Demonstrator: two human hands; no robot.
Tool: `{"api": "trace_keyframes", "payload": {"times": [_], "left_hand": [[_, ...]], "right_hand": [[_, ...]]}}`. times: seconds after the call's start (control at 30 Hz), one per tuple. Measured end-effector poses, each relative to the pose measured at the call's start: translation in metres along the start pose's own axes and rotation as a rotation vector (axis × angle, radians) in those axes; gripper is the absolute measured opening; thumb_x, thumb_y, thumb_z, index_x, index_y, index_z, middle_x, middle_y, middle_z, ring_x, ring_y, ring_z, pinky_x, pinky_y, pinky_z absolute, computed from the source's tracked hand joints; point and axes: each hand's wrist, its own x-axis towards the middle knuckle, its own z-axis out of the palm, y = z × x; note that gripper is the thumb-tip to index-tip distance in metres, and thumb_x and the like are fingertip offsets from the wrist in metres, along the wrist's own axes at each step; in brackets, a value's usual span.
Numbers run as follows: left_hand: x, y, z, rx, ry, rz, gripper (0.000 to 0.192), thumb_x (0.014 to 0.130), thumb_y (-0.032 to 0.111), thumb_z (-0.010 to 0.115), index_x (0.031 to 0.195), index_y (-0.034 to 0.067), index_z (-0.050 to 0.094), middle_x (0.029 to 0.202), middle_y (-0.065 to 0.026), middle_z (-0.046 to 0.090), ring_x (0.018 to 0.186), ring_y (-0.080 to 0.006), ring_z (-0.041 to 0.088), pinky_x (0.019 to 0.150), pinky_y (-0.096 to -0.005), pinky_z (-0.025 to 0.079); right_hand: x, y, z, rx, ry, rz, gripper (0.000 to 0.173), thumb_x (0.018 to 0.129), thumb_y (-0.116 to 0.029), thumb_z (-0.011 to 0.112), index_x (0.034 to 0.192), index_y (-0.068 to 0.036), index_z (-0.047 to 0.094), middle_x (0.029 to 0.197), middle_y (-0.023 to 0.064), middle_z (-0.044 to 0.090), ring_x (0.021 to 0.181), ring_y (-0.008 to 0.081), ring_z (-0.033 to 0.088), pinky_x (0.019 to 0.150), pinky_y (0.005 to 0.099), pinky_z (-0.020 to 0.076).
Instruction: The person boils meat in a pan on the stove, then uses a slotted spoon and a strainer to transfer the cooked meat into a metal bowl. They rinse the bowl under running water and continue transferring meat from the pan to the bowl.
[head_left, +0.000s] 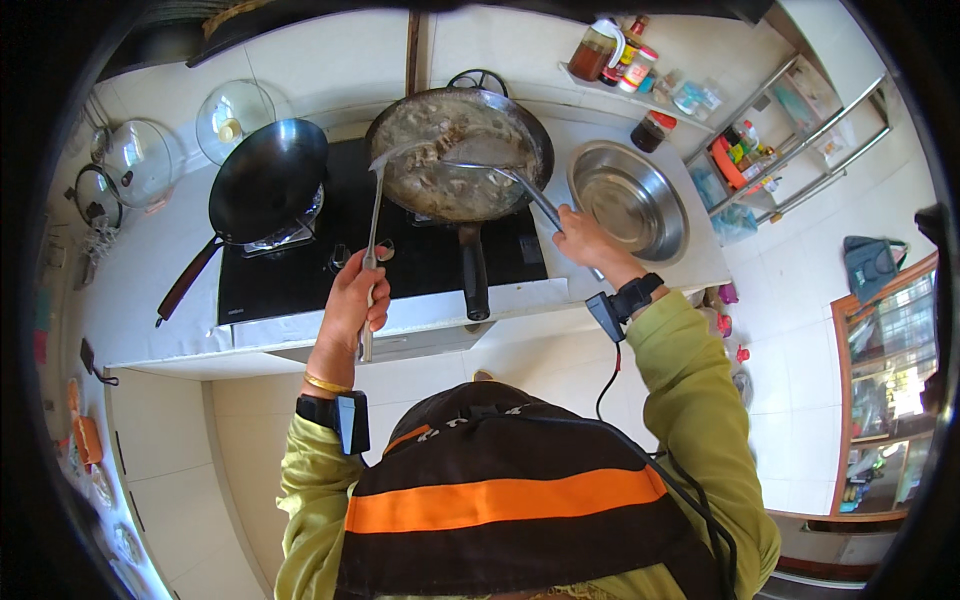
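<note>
A large frying pan (474, 289) with a black handle sits on the black glass hob (420, 262), full of cloudy broth with chunks of food (427, 176). My left hand (358, 292) grips the metal handle of a ladle (377, 195), whose head is at the pan's left side, partly in the food. In my right hand (589, 238) is the handle of a metal spatula (536, 196); its blade lies in the broth near the pan's middle. To the left, an empty dark wok (262, 184) rests tilted on the other burner.
A stainless steel basin (628, 201) stands right of the hob, with a red-lidded jar (653, 131) behind it. Glass lids (235, 120) lean on the back wall. A shelf (637, 94) holds a pitcher and bottles. A cable hangs from my right wrist.
</note>
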Motion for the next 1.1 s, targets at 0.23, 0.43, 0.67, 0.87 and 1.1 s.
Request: {"api": "trace_keyframes", "payload": {"times": [0.23,0.43,0.67,0.87,1.1], "left_hand": [[0.005,-0.006,0.007,0.047,0.032,0.003,0.031,0.086,0.011,0.043,0.117,0.004,0.047,0.06,-0.0008,0.041,0.038,-0.0057,0.034,0.033,-0.0193,0.029],[0.008,-0.007,0.015,0.068,0.066,0.016,0.033,0.086,0.009,0.042,0.118,0.002,0.045,0.058,-0.0004,0.039,0.037,-0.0057,0.034,0.032,-0.0195,0.029],[0.009,-0.01,0.024,0.113,0.122,0.032,0.035,0.085,0.007,0.041,0.119,0.002,0.044,0.057,-0.0002,0.038,0.037,-0.0056,0.034,0.032,-0.0194,0.029],[0.002,-0.015,0.027,0.107,0.164,0.013,0.036,0.085,0.007,0.041,0.121,0.003,0.043,0.057,0.0,0.038,0.037,-0.0057,0.034,0.032,-0.0199,0.029],[-0.004,-0.019,0.03,0.158,0.154,0.03,0.036,0.086,0.007,0.042,0.121,0.003,0.044,0.057,0.0005,0.038,0.038,-0.0051,0.034,0.033,-0.0193,0.029]], "right_hand": [[0.018,0.005,-0.007,0.213,0.026,-0.001,0.038,0.081,-0.014,0.049,0.108,0.01,0.039,0.071,0.0244,0.059,0.048,0.0313,0.058,0.05,0.0405,0.0485],[0.039,0.006,-0.031,0.31,0.022,-0.031,0.04,0.082,-0.016,0.048,0.11,0.01,0.038,0.075,0.0252,0.059,0.047,0.0306,0.058,0.048,0.0402,0.0481],[0.1,0.001,-0.028,0.05,0.134,-0.157,0.034,0.083,-0.017,0.044,0.106,0.008,0.042,0.088,0.0263,0.061,0.073,0.0386,0.061,0.067,0.0475,0.0477],[0.12,-0.008,-0.003,-0.109,0.148,-0.166,0.021,0.084,-0.009,0.042,0.101,0.002,0.047,0.091,0.0238,0.062,0.086,0.04,0.06,0.073,0.048,0.047],[0.096,0.001,-0.006,-0.18,0.075,-0.184,0.02,0.081,-0.007,0.046,0.098,0.003,0.047,0.087,0.0251,0.061,0.083,0.0415,0.06,0.071,0.0489,0.0469]]}}
